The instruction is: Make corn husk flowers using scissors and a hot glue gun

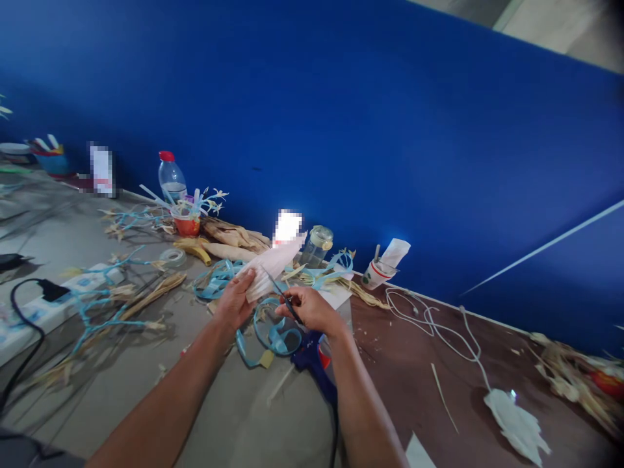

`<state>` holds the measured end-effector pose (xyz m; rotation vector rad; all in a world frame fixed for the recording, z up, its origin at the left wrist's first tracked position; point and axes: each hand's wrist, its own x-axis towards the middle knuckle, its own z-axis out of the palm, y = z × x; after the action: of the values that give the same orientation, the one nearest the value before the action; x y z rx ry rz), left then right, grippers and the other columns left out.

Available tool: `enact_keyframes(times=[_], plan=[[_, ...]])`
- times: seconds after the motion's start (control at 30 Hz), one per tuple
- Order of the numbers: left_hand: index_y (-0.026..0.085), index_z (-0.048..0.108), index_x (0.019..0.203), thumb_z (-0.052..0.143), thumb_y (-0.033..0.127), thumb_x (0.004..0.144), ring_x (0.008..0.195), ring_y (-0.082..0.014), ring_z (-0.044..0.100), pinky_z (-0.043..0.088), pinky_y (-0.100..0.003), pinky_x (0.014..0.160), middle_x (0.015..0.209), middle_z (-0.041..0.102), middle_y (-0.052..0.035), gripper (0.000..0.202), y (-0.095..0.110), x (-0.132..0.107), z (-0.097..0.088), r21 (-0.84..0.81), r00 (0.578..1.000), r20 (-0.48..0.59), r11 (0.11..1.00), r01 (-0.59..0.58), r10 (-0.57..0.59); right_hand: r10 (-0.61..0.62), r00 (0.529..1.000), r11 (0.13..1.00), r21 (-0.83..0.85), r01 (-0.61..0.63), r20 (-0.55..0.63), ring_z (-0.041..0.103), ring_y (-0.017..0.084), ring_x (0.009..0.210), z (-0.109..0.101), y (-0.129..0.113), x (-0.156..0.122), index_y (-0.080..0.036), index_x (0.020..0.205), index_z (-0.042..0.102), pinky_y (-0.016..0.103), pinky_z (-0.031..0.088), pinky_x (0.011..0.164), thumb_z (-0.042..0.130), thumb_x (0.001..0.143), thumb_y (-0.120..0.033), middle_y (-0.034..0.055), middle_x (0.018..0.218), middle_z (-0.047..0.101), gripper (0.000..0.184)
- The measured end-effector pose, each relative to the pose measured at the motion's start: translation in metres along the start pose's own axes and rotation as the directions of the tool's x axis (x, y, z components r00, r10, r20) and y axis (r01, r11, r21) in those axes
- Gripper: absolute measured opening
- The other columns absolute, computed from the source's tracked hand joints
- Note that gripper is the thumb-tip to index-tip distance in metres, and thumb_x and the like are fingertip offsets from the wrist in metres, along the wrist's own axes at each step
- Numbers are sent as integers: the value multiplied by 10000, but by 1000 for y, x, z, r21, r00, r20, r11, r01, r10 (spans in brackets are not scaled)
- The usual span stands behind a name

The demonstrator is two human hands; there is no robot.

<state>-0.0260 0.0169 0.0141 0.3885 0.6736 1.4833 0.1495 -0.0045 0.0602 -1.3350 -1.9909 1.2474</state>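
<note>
Head view, far left: a white power strip (53,313) with a black plug (52,290), right beside stems wrapped in blue (97,318). Not much room there, with dry strips (156,294) all over the grey surface (229,422). Near the middle, left hand (236,296) pinched on the low end of a thin pale sheet (273,265), up over the surface. Next, loops of blue ribbon (287,341), easy to snag. Then right hand (309,309) curled around small scissors (286,301), blades (273,283) against the sheet. Cannot tell the gap between the blades. Could tear the sheet if pulled too hard, or nip the left thumb (246,281) after a slip. By the right arm (363,390), a blue glue gun (312,354), easy to bump and maybe hot. Behind, a clear jar (314,255) and a blue wall (341,117), blocking a forward reach. Farther right, a white cup (373,275), easy to tip with a wide swing. Then more room over the brown part (404,364), with a loose white cable (484,374).
</note>
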Motion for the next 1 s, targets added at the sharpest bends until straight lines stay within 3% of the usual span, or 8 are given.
enact_keyframes(times=[0.23, 0.7, 1.0], plan=[[115, 699, 830, 765, 189, 680, 555, -133, 648, 531, -206, 549, 719, 726, -45, 180, -4, -5, 3, 52, 995, 103, 999, 7, -12, -16, 999, 999, 39, 17, -37, 327, 80, 521, 5, 2, 3, -155, 794, 640, 212, 277, 501, 711, 684, -406, -64, 567, 435, 283], [96, 683, 825, 783, 190, 653, 535, -126, 640, 527, -205, 539, 679, 711, -37, 219, -4, -3, 3, 64, 998, 52, 998, 16, -19, -43, 998, 997, 63, 46, -56, 397, 80, 529, 7, 2, 4, -139, 705, 626, 205, 311, 503, 708, 690, -401, -49, 572, 499, 275], [101, 656, 776, 761, 212, 680, 521, -138, 647, 530, -216, 512, 650, 698, -33, 181, -2, -5, 0, 145, 996, 48, 987, 65, -72, 23, 998, 959, 282, -38, 56, 434, 82, 487, 6, 5, 5, -160, 777, 611, 204, 319, 481, 732, 674, -404, -56, 533, 517, 292]])
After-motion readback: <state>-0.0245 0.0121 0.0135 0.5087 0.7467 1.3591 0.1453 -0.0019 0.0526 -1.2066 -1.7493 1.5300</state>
